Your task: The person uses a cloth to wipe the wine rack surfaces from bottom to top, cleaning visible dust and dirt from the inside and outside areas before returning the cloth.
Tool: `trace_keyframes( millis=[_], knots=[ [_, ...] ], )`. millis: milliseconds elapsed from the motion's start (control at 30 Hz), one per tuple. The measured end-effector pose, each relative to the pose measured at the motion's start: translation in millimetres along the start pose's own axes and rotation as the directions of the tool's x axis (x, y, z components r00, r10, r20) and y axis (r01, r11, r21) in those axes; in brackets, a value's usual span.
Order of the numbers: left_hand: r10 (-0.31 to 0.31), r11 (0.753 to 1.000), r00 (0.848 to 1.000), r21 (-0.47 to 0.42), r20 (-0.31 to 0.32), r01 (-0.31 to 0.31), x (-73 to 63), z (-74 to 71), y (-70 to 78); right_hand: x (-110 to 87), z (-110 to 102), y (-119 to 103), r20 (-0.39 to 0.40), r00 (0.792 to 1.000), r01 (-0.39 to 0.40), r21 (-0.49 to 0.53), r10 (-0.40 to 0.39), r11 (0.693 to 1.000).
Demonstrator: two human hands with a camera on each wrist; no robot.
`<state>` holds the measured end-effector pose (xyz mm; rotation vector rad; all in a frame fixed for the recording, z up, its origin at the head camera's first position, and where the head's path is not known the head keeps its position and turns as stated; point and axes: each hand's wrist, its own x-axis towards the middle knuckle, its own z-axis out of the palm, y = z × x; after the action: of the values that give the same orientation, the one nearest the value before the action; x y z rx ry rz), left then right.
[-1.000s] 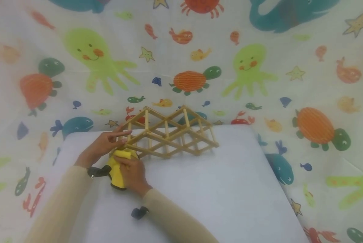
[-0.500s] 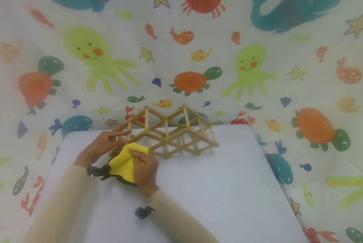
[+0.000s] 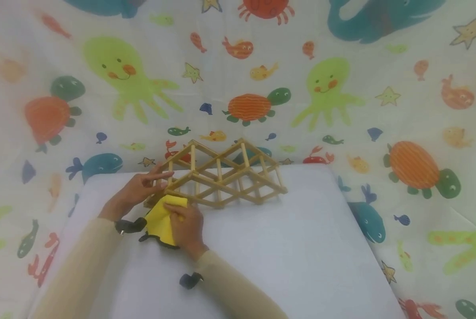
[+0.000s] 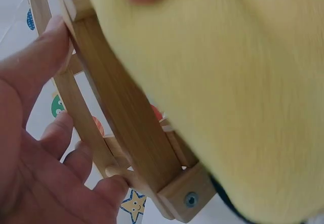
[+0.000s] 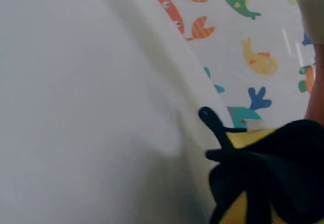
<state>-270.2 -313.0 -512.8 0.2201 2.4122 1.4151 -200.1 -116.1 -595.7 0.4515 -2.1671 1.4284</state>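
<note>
Pale wooden lattice rack point(image 3: 219, 182) stands near the white table's point(image 3: 301, 230) far edge. Left hand point(image 3: 136, 190) grips its left end, fingers curled; right hand point(image 3: 187, 223) pinches yellow, black-edged cloth point(image 3: 158, 221) there. Wiping seems underway; right end probably remains; finished parts can't be told.

I stand in a cloth-hung nook; home or studio, I cannot tell. Printed cloth point(image 3: 222, 26) runs from nine through twelve to three o'clock around my white tabletop point(image 3: 281, 248), with cartoon octopuses point(image 3: 120, 66) at eleven and one.
</note>
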Motion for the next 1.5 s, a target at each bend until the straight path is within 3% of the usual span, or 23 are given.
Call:
trace_keyframes(
  millis=[100,200,267,367,600,800,900,1067,1167,1300,1500],
  knots=[
    [-0.008,1.0,1.0,0.019,-0.006,0.008,-2.1,4.3,1.8,1.5,-13.7,-0.1,-0.123,0.99,0.071,0.051,-0.064,0.996],
    [-0.023,0.999,1.0,0.037,-0.02,0.024,-6.7,7.2,4.8,13.8,-29.6,-4.3,-0.243,0.961,0.158,0.097,-0.13,0.983],
    [-0.035,0.998,0.999,0.047,-0.022,0.036,-9.5,9.3,6.0,21.6,-38.6,-5.6,-0.284,0.947,0.182,0.104,-0.147,0.978],
    [-0.035,0.999,0.999,0.039,-0.02,0.036,-13.1,13.2,7.2,28.0,-47.7,-4.6,-0.28,0.949,0.178,0.105,-0.143,0.978],
    [-0.037,0.999,0.999,0.029,-0.016,0.037,-16.2,15.9,6.1,25.4,-47.7,-2.0,-0.078,0.991,0.118,0.117,-0.11,0.986],
    [-0.022,0.999,1.0,0.032,-0.01,0.022,-16.8,15.5,4.8,25.6,-51.7,-2.6,0.096,0.989,0.11,0.044,-0.114,0.993],
    [-0.034,0.997,0.999,0.07,-0.011,0.035,-17.7,15.9,5.0,22.3,-56.3,-1.7,0.125,0.987,0.095,0.078,-0.104,0.992],
    [-0.04,0.995,0.999,0.096,-0.017,0.042,-15.5,17.3,4.7,12.3,-53.1,-1.5,0.099,0.994,0.033,0.195,-0.053,0.98],
    [-0.025,0.997,0.999,0.076,-0.027,0.027,-14.0,18.3,1.9,4.7,-43.6,0.1,0.197,0.98,0.001,0.157,-0.032,0.988],
    [-0.018,0.999,1.0,0.039,-0.016,0.018,-12.1,21.5,-0.7,-6.5,-29.0,8.3,0.347,0.938,-0.011,0.058,-0.01,0.998],
    [0.008,1.0,1.0,0.006,-0.029,-0.008,-16.2,19.6,1.4,-7.3,-17.6,14.1,0.461,0.888,-0.029,0.076,-0.009,0.997]
  ],
)
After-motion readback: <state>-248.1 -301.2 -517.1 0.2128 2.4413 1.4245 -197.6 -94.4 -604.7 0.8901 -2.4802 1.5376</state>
